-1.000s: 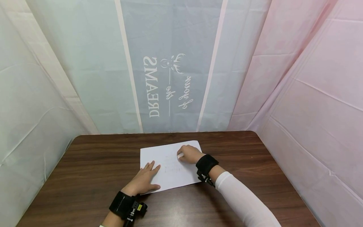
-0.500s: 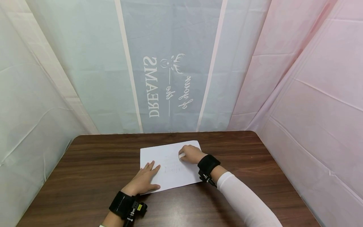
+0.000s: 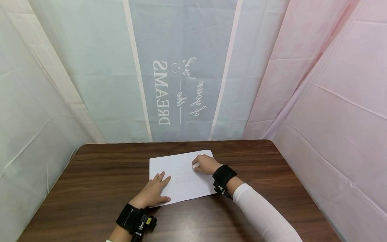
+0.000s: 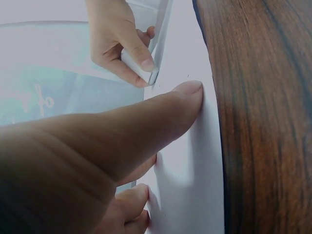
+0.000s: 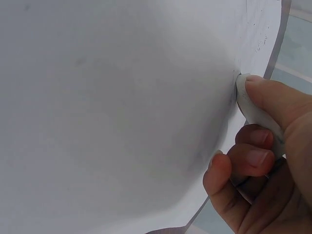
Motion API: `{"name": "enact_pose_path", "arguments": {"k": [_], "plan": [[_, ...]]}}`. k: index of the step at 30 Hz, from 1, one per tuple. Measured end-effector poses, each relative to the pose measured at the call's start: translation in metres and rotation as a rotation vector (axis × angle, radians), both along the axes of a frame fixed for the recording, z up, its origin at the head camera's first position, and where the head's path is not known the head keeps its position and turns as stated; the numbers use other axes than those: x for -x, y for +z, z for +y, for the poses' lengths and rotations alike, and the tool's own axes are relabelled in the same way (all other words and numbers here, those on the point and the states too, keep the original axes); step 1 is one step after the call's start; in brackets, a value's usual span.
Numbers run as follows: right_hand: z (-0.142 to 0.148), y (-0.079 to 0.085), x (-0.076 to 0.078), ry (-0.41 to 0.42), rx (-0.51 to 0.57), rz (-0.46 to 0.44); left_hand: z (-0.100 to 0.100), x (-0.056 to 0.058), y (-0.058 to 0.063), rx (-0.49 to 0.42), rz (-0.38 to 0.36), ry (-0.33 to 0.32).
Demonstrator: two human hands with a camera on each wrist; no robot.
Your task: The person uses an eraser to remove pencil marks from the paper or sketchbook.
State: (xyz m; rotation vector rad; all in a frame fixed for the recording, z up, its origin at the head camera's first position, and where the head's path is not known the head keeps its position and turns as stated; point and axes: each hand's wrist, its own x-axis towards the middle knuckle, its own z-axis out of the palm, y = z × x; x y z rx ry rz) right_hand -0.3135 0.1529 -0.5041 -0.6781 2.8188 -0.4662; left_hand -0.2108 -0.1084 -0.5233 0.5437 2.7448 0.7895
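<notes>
A sheet of white paper (image 3: 169,164) lies slightly slanted on the wooden table, with faint dark marks around its middle. My left hand (image 3: 152,192) rests spread on its lower left part, the thumb near the front edge. Over the right part of the sheet, my right hand (image 3: 206,164) pinches a white eraser (image 5: 258,114) between thumb and fingers. In the right wrist view the eraser's tip touches the paper, beside small dark specks and pencil-like marks. The left wrist view shows the left thumb (image 4: 175,105) on the paper and the right hand beyond it.
Brown wood-grain table (image 3: 105,181) surrounds the sheet. A pale printed cloth (image 3: 187,40) hangs behind the far edge, with more cloth at both sides. Each wrist wears a black strap (image 3: 224,174) with a small camera.
My right hand, with the eraser in it, has shifted slightly to the right across the paper. The left hand and the sheet have stayed in place.
</notes>
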Motion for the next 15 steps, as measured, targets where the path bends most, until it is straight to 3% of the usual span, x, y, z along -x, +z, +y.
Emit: {"name": "enact_pose_path", "arguments": {"k": [15], "plan": [[0.0051,0.003,-0.001,-0.032,-0.015,-0.015,-0.0004,0.0013,-0.0004,0.006,-0.006,0.003]]}}
